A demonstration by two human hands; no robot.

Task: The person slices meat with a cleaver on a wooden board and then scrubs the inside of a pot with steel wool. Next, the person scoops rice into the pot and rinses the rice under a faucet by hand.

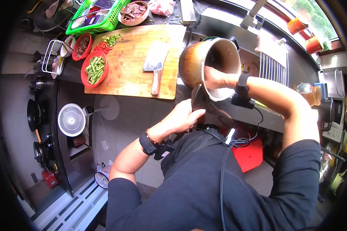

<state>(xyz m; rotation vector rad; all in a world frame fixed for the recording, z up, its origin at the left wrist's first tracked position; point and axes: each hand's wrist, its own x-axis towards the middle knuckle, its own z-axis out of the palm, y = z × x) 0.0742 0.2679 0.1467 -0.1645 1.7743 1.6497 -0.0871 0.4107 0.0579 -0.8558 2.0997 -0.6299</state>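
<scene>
Pot (189, 63) tilts beside right edge of cutting board (129, 75); probably heavy, stiff. Left hand (184, 115) grips handle (196, 95) (best hold); right hand (216, 79) inside, grip unclear.

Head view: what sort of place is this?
Most likely a kitchen; home or commercial, I can't tell. A cleaver lies on a wooden board, and the person handles a tilted pot.
</scene>
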